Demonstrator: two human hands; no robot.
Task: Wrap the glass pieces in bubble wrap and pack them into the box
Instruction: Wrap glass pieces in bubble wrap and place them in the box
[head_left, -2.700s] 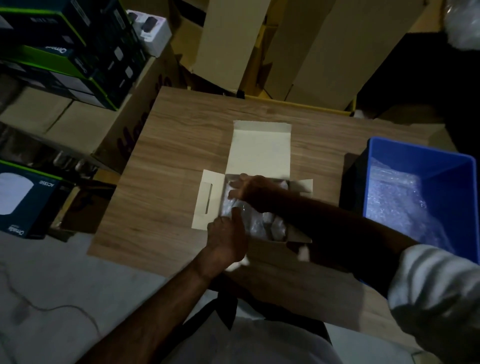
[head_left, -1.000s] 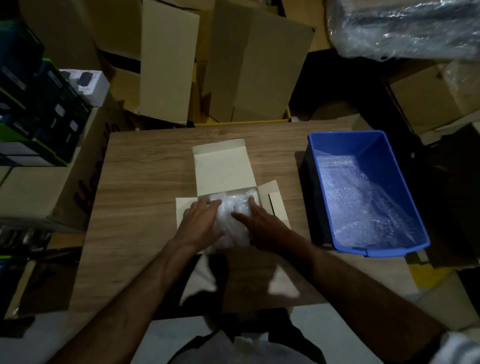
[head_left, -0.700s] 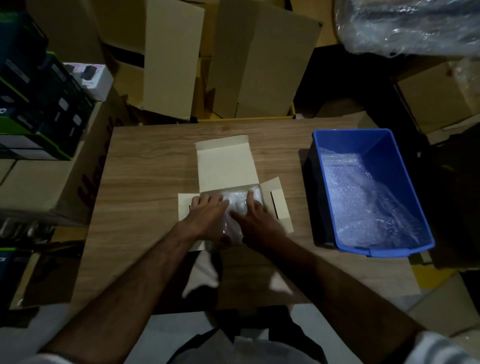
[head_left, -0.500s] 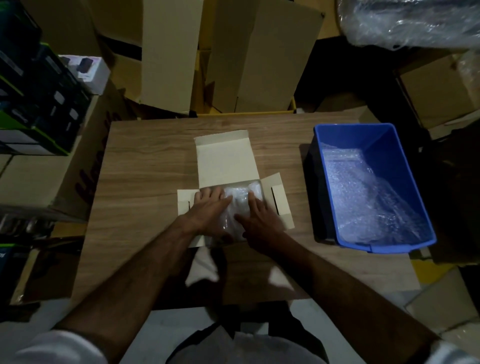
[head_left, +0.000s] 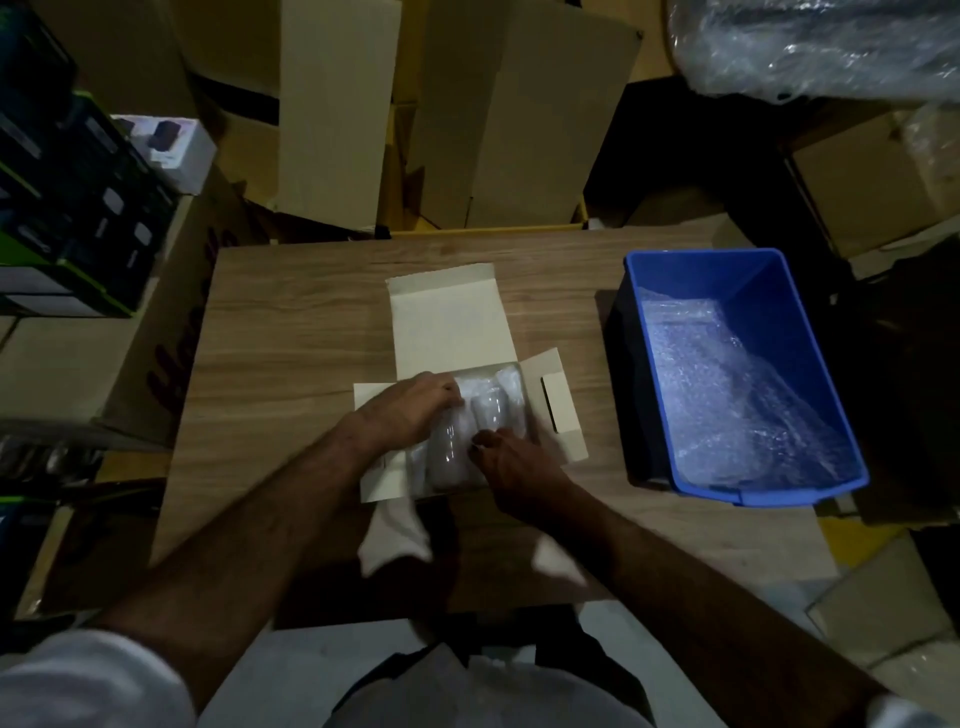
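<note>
A small cream cardboard box lies open in the middle of the wooden table, lid flap folded away from me and side flaps spread. Several bubble-wrapped glass pieces lie side by side inside it. My left hand rests on the left side of the bundles, fingers bent over the nearest one. My right hand touches the near end of the bundles with its fingertips. Whether either hand actually grips a bundle is unclear in the dim light.
A blue plastic bin with loose bubble wrap stands at the table's right edge. Flat cardboard boxes lean behind the table. Stacked product boxes sit to the left. A bubble-wrap roll is at the top right.
Both hands stayed at the box. My left hand slid a little further over the bundles and my right hand drew back toward their near end. The camera tilted slightly.
</note>
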